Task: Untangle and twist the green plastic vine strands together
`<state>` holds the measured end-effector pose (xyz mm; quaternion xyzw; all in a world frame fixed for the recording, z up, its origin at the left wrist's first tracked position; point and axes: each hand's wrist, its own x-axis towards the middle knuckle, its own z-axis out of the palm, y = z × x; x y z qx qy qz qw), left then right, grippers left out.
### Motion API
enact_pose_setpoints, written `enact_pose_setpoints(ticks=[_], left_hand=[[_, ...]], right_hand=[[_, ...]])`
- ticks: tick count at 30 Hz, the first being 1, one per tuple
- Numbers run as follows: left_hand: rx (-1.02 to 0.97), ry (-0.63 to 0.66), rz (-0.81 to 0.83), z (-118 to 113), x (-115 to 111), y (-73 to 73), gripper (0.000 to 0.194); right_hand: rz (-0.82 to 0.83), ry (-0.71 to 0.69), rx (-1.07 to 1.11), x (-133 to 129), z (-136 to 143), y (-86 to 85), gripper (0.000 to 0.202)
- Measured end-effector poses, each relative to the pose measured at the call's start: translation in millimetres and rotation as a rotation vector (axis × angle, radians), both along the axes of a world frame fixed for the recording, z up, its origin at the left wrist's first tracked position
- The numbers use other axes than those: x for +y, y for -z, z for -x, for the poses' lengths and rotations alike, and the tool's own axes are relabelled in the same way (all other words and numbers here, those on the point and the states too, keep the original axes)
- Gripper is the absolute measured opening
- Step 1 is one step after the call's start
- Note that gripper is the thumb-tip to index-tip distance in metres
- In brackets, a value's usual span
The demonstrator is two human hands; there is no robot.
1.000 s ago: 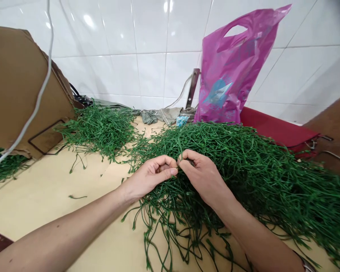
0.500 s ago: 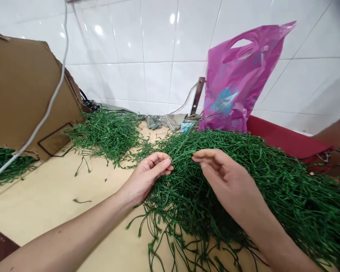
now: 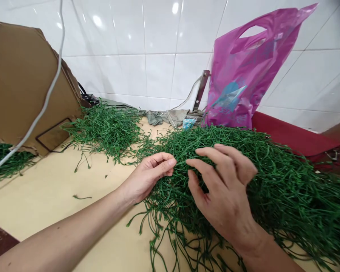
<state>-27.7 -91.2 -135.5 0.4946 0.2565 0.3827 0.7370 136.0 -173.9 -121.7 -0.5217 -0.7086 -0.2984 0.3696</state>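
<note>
My left hand (image 3: 154,172) is closed in a pinch, thumb against forefinger, at the left edge of a big heap of thin green stems (image 3: 294,189). A bit of green stem (image 3: 179,163) seems to stick out from its fingertips; the rest is hidden by the fingers. Over the middle of the heap is my right hand (image 3: 223,185), its fingers spread and bent, with nothing visible between them. Its forefinger tip points at the left thumb, a short gap away. The stems look like plastic ones, with small knobbed ends.
A smaller stem pile (image 3: 110,130) lies back left, beside a cardboard box (image 3: 19,79) with a white cable (image 3: 49,88) hanging before it. Behind the heap stand a pink plastic bag (image 3: 243,75) and a metal bracket (image 3: 201,88). A red item (image 3: 294,138) lies right.
My right hand has let go of the stem stretched between both hands, and its fingers have spread. The left hand has stayed in its pinch. The view has tilted slightly.
</note>
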Motion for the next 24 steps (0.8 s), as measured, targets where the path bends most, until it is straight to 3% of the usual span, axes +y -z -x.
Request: enact_pose_setpoints(ticks=[4, 7, 11, 14, 18, 24], left_hand=[[0.065, 0.029, -0.07, -0.3, -0.5, 2.1, 0.027], [0.127, -0.004, -0.2, 0.7, -0.7, 0.9, 0.023], [0.248, -0.176, -0.671, 5.3, -0.4, -6.6, 0.019], [0.269, -0.135, -0.914, 8.2, -0.6, -11.7, 0.022], [0.237, -0.121, -0.914, 7.3, -2.9, -11.5, 0.011], [0.259, -0.273, -0.977, 8.1, -6.2, -11.7, 0.005]], right_hand=[[0.101, -0.074, 0.069, 5.9, 2.5, 8.3, 0.01], [0.135, -0.119, 0.167, 8.1, 0.8, 8.6, 0.01], [0.245, -0.277, 0.368, 7.3, -2.1, 1.5, 0.014], [0.36, -0.386, 0.513, 5.4, -2.4, -5.2, 0.014], [0.475, -0.426, 0.686, 3.8, -2.5, -9.9, 0.012], [0.501, -0.421, 0.765, 3.4, -5.8, -13.8, 0.011]])
